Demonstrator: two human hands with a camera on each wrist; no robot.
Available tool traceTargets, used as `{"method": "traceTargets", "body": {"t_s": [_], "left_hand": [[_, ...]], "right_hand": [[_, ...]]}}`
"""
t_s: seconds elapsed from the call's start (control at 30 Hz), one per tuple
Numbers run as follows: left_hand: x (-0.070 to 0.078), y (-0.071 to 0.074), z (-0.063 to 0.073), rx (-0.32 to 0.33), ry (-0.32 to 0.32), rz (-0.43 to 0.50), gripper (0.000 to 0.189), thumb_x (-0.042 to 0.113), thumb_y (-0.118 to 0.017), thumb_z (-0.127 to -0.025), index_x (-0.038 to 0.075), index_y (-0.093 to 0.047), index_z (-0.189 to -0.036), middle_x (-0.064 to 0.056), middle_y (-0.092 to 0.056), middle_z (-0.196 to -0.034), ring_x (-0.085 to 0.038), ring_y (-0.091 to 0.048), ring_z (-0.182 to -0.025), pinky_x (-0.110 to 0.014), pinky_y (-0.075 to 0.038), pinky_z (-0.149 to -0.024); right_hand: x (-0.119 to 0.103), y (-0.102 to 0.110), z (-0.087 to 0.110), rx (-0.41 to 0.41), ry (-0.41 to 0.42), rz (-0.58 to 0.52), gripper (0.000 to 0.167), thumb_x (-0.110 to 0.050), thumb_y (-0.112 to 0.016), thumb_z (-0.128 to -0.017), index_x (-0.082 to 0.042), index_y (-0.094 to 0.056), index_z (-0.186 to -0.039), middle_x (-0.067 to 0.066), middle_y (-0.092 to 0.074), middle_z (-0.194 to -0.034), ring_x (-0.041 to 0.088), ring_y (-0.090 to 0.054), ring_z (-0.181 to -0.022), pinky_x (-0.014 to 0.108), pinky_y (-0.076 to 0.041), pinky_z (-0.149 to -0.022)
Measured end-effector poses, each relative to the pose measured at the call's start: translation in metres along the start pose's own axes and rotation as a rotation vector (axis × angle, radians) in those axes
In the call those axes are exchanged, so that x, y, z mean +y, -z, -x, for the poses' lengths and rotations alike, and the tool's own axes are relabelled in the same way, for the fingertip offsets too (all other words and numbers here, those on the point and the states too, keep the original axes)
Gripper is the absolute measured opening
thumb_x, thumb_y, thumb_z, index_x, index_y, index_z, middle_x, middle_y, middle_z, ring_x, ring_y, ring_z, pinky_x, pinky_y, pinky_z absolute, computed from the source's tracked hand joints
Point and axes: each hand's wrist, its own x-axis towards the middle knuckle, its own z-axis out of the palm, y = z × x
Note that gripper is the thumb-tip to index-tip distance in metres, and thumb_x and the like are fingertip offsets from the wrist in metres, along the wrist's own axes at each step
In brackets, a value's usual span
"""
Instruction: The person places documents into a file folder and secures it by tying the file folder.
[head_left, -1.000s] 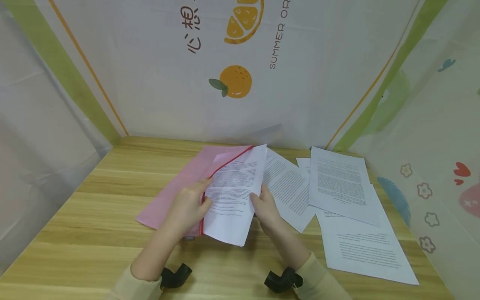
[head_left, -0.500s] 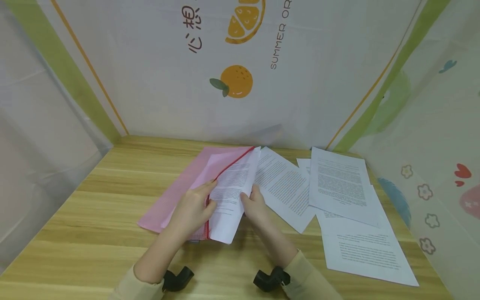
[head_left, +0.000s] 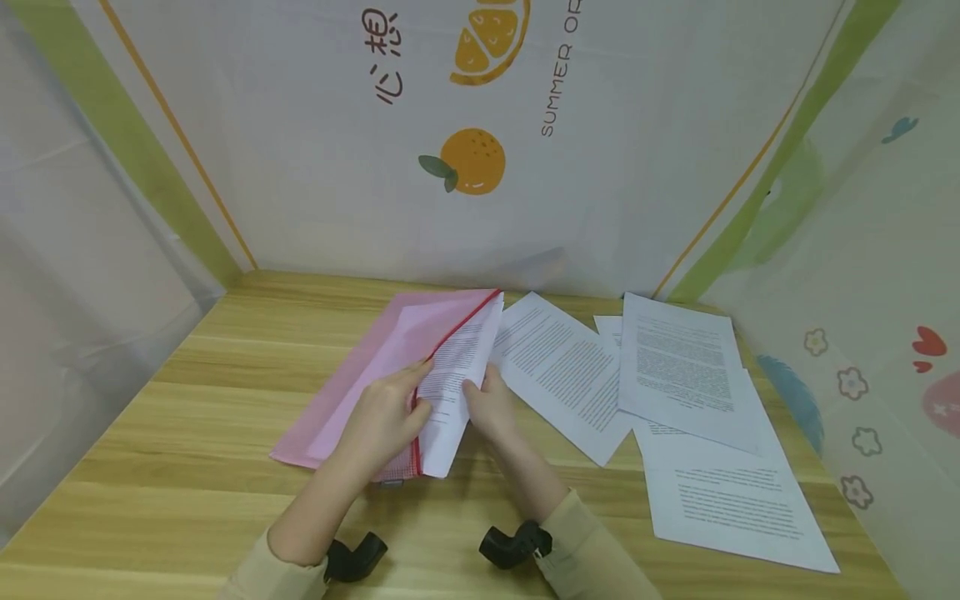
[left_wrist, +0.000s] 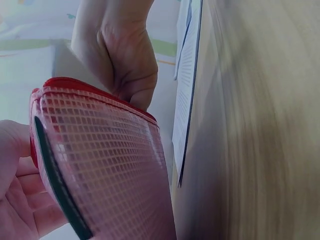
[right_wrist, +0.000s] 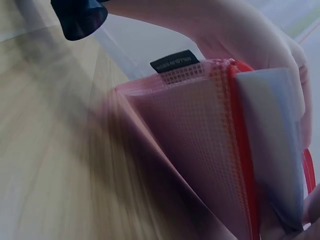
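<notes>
Near the middle of the wood-grain tabletop [head_left: 187, 392] sits a pink mesh zip pouch [head_left: 375, 350], its red zip edge [head_left: 465, 325] lifted off the wood and running from one o'clock round towards five. Printed paper [head_left: 453, 367] is mostly inside, its pale shape showing through the pink, with a narrow strip jutting out at three o'clock. The left hand [head_left: 384, 415], at six o'clock of the pouch's middle, grips the mouth by the red edge, index finger laid along it. At four o'clock the right hand [head_left: 491, 408] pinches the paper's outer side — thumb on the printed face, other fingers partly hidden. A black label [right_wrist: 175, 62] shows on the pouch from the right wrist. Off at three o'clock lies a slanted sheet [head_left: 562, 375], then an upper sheet [head_left: 678, 367] overlapping a lower sheet [head_left: 735, 500] towards five o'clock — all covered in print. At twelve o'clock rises a white backdrop [head_left: 315, 183] bearing a printed orange [head_left: 474, 161].
</notes>
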Motion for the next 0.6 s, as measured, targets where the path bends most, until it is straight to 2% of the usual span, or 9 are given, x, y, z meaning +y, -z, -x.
{"method": "traceTargets", "body": {"t_s": [0.07,0.13,0.17,0.23,0.3,0.37,0.43,0.5,0.6], "left_hand": [[0.000,0.000,0.000,-0.001,0.004,0.008,0.049,-0.003,-0.065,-0.074,-0.007,-0.061,-0.123,-0.023,-0.060,-0.122,-0.023,-0.062,-0.078,-0.034,-0.047,-0.067],[0.000,-0.001,0.000,-0.005,0.012,0.020,0.049,-0.003,-0.065,-0.074,-0.006,-0.061,-0.123,-0.023,-0.060,-0.123,-0.017,-0.049,-0.061,-0.032,-0.046,-0.062],[0.000,-0.001,0.000,-0.003,0.010,0.022,0.049,-0.003,-0.065,-0.074,-0.006,-0.061,-0.123,-0.023,-0.060,-0.122,-0.016,-0.046,-0.060,-0.031,-0.046,-0.061],[0.000,-0.001,0.000,-0.003,0.009,0.037,0.049,-0.003,-0.065,-0.074,-0.006,-0.062,-0.123,-0.022,-0.060,-0.123,-0.015,-0.049,-0.061,-0.030,-0.045,-0.059],[0.000,-0.001,0.000,0.000,-0.001,0.049,0.049,-0.003,-0.065,-0.074,-0.005,-0.062,-0.123,-0.021,-0.060,-0.122,-0.019,-0.060,-0.076,-0.031,-0.046,-0.061],[0.000,-0.001,0.000,0.002,-0.007,0.062,0.050,-0.003,-0.065,-0.074,-0.005,-0.062,-0.123,-0.020,-0.060,-0.122,-0.021,-0.060,-0.088,-0.031,-0.047,-0.064],[0.000,-0.001,0.000,0.003,-0.005,0.071,0.050,-0.003,-0.065,-0.074,-0.005,-0.062,-0.123,-0.020,-0.060,-0.123,-0.023,-0.060,-0.091,-0.032,-0.048,-0.065],[0.000,-0.001,-0.001,0.009,0.000,0.071,0.050,-0.004,-0.065,-0.073,-0.005,-0.062,-0.123,-0.020,-0.061,-0.122,-0.022,-0.059,-0.090,-0.032,-0.048,-0.064],[0.000,0.000,-0.002,0.017,0.015,0.076,0.050,-0.004,-0.065,-0.073,-0.006,-0.062,-0.122,-0.020,-0.061,-0.121,-0.019,-0.056,-0.076,-0.031,-0.047,-0.060]], "right_hand": [[0.000,-0.003,-0.001,0.003,0.016,0.007,0.041,-0.004,-0.044,-0.097,0.008,-0.039,-0.136,0.022,-0.056,-0.122,0.033,-0.059,-0.105,0.041,-0.052,-0.084],[0.000,-0.006,-0.002,0.005,0.031,0.017,0.041,-0.003,-0.045,-0.096,0.010,-0.040,-0.134,0.024,-0.056,-0.121,0.034,-0.059,-0.104,0.040,-0.052,-0.083],[0.000,-0.007,-0.003,0.000,0.036,0.016,0.041,-0.002,-0.044,-0.096,0.010,-0.039,-0.135,0.024,-0.056,-0.122,0.034,-0.059,-0.104,0.041,-0.052,-0.083],[-0.001,-0.011,-0.004,-0.006,0.043,0.007,0.043,-0.001,-0.044,-0.095,0.009,-0.039,-0.137,0.024,-0.055,-0.124,0.035,-0.059,-0.106,0.041,-0.052,-0.085],[-0.002,-0.014,-0.004,-0.010,0.051,0.012,0.044,0.000,-0.044,-0.094,0.008,-0.040,-0.137,0.024,-0.055,-0.124,0.035,-0.059,-0.106,0.042,-0.051,-0.085],[-0.003,-0.017,-0.005,-0.020,0.049,0.013,0.045,0.000,-0.044,-0.094,0.007,-0.040,-0.138,0.023,-0.055,-0.124,0.035,-0.059,-0.106,0.042,-0.051,-0.086],[-0.003,-0.019,-0.006,-0.022,0.048,0.025,0.043,-0.001,-0.045,-0.093,0.008,-0.042,-0.136,0.023,-0.056,-0.122,0.034,-0.059,-0.104,0.042,-0.051,-0.086],[-0.003,-0.021,-0.007,-0.031,0.041,0.023,0.043,-0.001,-0.045,-0.093,0.007,-0.043,-0.136,0.023,-0.057,-0.122,0.033,-0.058,-0.105,0.043,-0.050,-0.086],[-0.001,-0.020,-0.009,-0.043,0.016,0.023,0.044,-0.002,-0.046,-0.093,0.005,-0.044,-0.136,0.021,-0.058,-0.121,0.032,-0.059,-0.104,0.042,-0.050,-0.086]]}}
